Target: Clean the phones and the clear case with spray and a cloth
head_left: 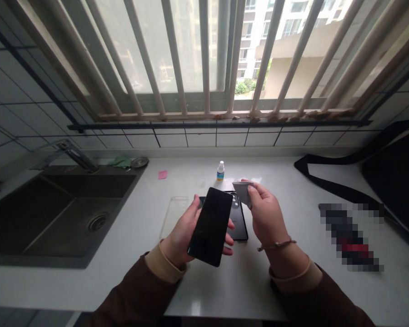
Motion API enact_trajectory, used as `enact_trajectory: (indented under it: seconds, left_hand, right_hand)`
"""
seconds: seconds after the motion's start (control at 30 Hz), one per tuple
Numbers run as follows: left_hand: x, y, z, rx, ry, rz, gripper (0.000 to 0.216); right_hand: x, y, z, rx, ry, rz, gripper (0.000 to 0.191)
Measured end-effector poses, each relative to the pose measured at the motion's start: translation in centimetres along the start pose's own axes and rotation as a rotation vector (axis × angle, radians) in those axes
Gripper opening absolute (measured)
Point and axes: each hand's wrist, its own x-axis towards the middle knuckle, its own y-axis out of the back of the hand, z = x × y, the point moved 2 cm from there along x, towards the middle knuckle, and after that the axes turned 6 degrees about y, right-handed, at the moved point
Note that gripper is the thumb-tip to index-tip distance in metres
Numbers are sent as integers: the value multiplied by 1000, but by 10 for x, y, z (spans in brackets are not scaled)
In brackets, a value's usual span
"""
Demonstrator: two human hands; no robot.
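A black smartphone [211, 227] with a dark screen rests face up in my left hand [182, 236], whose fingers wrap round its edges. My right hand [267, 211] pinches a folded grey cloth [242, 191], held just right of the phone's upper end. Behind the phone lies a black phone case [240, 222] with camera cut-outs, partly hidden by the phone and my left fingers. A clear phone case [175, 213] lies on the counter left of it. Farther back stands a small white bottle [220, 171] with a blue and yellow label.
A dark sink [64, 218] with a faucet [77, 154] is on the left. A pink paper slip [162, 174], a green cloth [121, 162] and a metal strainer [139, 162] lie near it. On the right are a black bag with a strap [334, 160] and a blurred-out dark item [352, 238].
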Motion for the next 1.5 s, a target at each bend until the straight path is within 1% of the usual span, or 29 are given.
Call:
enact_trajectory:
  seconds: [0.07,0.1,0.17,0.2,0.27,0.4,0.5,0.63,0.67,0.7,0.8,0.9,1.03,1.2,1.27,1.33,1.4,1.43,1.47,1.5]
  left_hand:
    - [4,2,-6,56,70,-18,99]
    - [6,4,-9,71,87,3,100]
    - [8,7,-11,91,91,62,98]
    - [9,8,-12,96,84,90,96]
    - [9,9,-12,99,65,121,94]
    - [8,5,-11,66,33,92,95]
    - [11,2,-11,-27,-4,90,86]
    - [18,5,-8,-208,-184,186,74]
    - [19,7,-8,-238,-203,217,74]
    - [20,9,-7,-262,-197,242,74]
    - [18,14,-5,-305,-118,283,73]
    - [15,18,0,-336,-84,329,68]
    - [12,20,9,-361,-150,400,65]
    - [8,20,16,-269,-262,433,64]
    - [6,21,18,-232,-309,445,64]
    - [6,20,19,-209,-338,440,66]
    - [5,19,20,-195,-354,420,67]
    - [5,17,21,-189,-355,403,68]
    - [4,16,21,-185,-350,378,68]
    - [4,14,22,-181,-331,341,68]
  right_hand:
    - [-7,-3,-3,-256,152,-163,37]
    - [-11,-6,-4,-360,223,-251,37]
    - [-19,-13,-3,-497,361,-398,39]
    - [-22,-16,-1,-539,429,-445,41]
    - [-25,-20,2,-600,546,-497,44]
    - [-26,-22,4,-627,691,-569,49]
    - [-31,-25,0,-607,767,-668,50]
    - [-38,-28,-6,-536,806,-807,49]
    - [-40,-28,-8,-508,808,-841,49]
    - [-41,-28,-10,-478,807,-876,50]
    - [-45,-28,-17,-396,784,-973,52]
    - [-49,-29,-24,-349,739,-1046,50]
    - [-56,-31,-36,-286,677,-1126,44]
    - [-59,-29,-48,-202,611,-1194,39]
    - [-59,-27,-49,-184,574,-1195,38]
    - [-59,-25,-47,-150,504,-1175,35]
    - [-57,-23,-43,-45,364,-1129,28]
    - [-56,-22,-40,46,265,-1087,26]
    - [-53,-21,-37,154,161,-1016,25]
    - [-49,-19,-34,260,63,-909,26]
